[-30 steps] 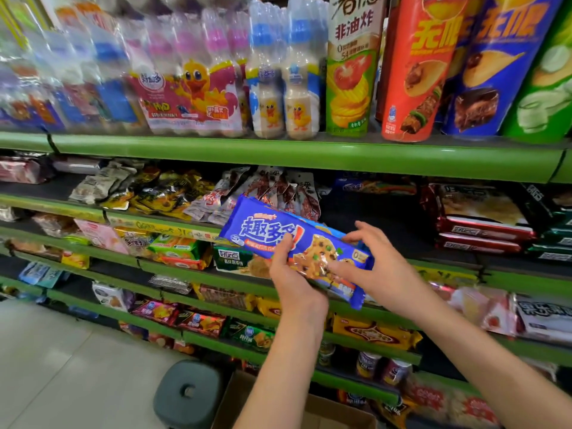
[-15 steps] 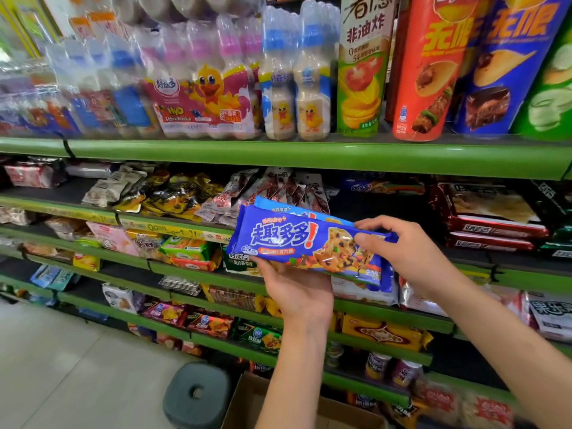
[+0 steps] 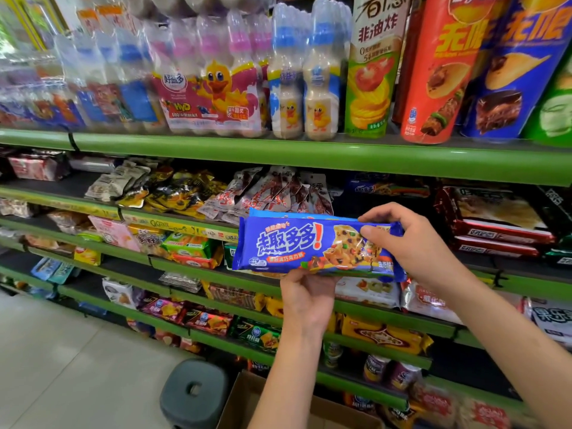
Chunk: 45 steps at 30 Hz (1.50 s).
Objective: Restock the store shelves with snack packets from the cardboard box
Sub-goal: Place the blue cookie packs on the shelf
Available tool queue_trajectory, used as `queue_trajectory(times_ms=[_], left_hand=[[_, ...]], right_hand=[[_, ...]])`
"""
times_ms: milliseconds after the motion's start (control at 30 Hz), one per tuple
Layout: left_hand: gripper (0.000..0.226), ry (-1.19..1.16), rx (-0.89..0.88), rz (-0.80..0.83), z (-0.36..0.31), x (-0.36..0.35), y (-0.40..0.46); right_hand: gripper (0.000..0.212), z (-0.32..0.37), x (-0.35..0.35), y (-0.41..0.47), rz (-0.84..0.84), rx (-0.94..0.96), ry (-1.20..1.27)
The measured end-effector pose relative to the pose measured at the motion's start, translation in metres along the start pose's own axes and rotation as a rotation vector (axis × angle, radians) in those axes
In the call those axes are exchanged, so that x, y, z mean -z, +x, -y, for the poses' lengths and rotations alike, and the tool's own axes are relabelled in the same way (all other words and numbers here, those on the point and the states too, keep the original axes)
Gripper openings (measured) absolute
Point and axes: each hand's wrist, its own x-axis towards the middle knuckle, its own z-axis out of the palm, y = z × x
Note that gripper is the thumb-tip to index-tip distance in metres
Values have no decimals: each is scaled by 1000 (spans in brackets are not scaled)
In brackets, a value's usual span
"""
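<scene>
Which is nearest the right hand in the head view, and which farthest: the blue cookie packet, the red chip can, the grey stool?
1. Blue cookie packet: gripped by the right hand at its right end.
2. Red chip can: upright on the top shelf, above the hand.
3. Grey stool: on the floor, lower left.

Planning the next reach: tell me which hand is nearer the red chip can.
Right. The right hand grips the blue cookie packet below the red chip can; the left hand holds it lower and further left.
</scene>
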Motion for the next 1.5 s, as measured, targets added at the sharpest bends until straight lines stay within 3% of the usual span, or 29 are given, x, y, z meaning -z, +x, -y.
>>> queue_trajectory(times_ms=[200, 400, 600, 833, 1500], left_hand=[[41, -27, 34, 4, 3, 0, 5], [30, -77, 46, -126, 8, -4, 9], [30, -139, 94, -175, 9, -14, 11], [28, -157, 91, -198, 9, -15, 9], [22, -117, -11, -105, 4, -15, 8]], right_hand=[[16, -6, -9, -6, -153, 95, -199], [22, -12, -15, -13, -305, 413, -607], [22, -8, -17, -20, -201, 449, -688], [65, -7, -11, -23, -46, 418, -887], [63, 4, -32, -16, -79, 573, -1029]])
